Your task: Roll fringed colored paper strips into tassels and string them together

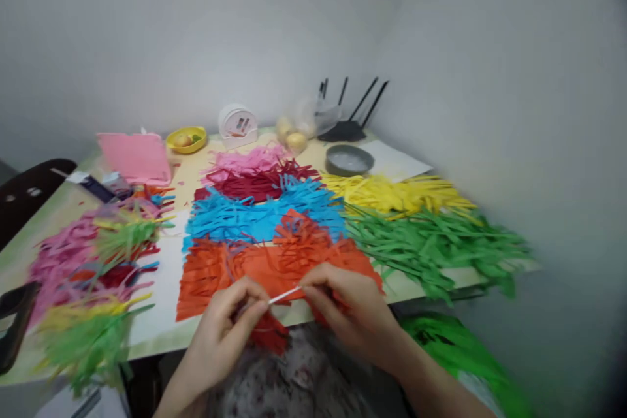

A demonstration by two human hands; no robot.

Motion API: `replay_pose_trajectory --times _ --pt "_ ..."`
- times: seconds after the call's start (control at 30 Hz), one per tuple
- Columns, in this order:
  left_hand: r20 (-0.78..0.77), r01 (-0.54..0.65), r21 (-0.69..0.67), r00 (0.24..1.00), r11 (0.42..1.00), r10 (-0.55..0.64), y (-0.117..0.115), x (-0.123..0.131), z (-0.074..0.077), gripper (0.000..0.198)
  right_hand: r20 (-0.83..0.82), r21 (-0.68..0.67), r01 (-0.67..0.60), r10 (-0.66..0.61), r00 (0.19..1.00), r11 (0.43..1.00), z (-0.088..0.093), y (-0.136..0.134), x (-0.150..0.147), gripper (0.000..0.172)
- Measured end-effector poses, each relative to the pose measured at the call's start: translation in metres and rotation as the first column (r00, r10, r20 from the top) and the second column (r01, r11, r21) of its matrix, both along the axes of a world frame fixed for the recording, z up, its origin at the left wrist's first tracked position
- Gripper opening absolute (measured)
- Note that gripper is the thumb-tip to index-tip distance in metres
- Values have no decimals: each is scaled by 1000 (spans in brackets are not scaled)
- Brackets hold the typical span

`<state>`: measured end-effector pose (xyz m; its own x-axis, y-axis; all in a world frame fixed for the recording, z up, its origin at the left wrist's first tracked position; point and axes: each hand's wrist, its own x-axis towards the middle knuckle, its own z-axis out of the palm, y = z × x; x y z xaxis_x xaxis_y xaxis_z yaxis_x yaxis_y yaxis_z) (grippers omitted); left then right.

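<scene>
Thin white strip (284, 295): narrow, drawn straight, pinched at its 2 ends by left hand (223, 333) and right hand (355, 310); slightly slanted, right end higher in view.
Hanging orange-red paper (271, 337): dangling just below left hand, close under the strip; darker than the spread paper behind, partly hidden by fingers, slightly blurred.
Spread orange paper (262, 264): lying on table (189, 186) near the front edge, directly behind the hands; flat in the middle, cut into fringe toward left and right.
Raised orange fringe: loosely bunched toward far right part, overlapping blue fringed paper (259, 221).
</scene>
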<state>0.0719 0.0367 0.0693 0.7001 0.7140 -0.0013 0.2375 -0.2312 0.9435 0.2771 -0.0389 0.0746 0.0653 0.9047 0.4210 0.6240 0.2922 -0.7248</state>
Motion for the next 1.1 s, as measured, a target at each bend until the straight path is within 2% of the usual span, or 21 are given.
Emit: replay_pose_trajectory --times 0.13,0.27,0.33,0.37,0.4,0.43,0.47,0.5,0.57,0.7,0.8,0.97,1.1 --pt "-16 123 -187 992 975 -128 10 -2 -13 30 -167 -235 7 -48 985 972 -26 -11 16 21" --pt "42 59 -315 998 947 -48 14 13 -20 37 -284 -382 -152 40 958 912 -39 -15 33 26" --pt "51 52 -366 998 929 -36 15 22 -22 37 -281 -411 -235 123 952 881 -39 -9 53 26" --pt "49 50 -381 998 923 -33 16 25 -24 37 -237 -418 -226 135 962 880 -39 -4 67 26" --pt "45 44 -389 999 920 -29 17 28 -26 37 -149 -430 -176 123 981 886 -39 4 84 27" --pt "39 33 -390 999 920 -19 17 31 -27 37 -28 -431 -55 47 998 901 -40 12 101 31" --pt "37 21 -390 999 920 -7 17 34 -28 37 131 -445 145 -96 987 884 -42 22 119 37" --pt "39 10 -391 999 920 5 17 36 -29 37 301 -478 311 -180 936 821 -45 33 136 40" --pt "50 8 -399 999 917 13 16 41 -28 38 432 -500 443 -229 872 744 -56 54 163 34" --pt "62 15 -383 998 924 9 16 46 -25 41 578 -533 566 -219 786 629 -81 85 187 21" --pt "64 2 -378 998 926 24 17 46 -26 42 643 -532 622 -203 738 575 -90 91 192 29" --pt "60 -1 -375 998 927 25 19 48 -29 42 669 -522 631 -183 720 575 -93 95 189 28" --pt "89 -20 -384 994 923 59 22 49 -30 42 658 -501 637 -221 720 586 -96 100 182 27"
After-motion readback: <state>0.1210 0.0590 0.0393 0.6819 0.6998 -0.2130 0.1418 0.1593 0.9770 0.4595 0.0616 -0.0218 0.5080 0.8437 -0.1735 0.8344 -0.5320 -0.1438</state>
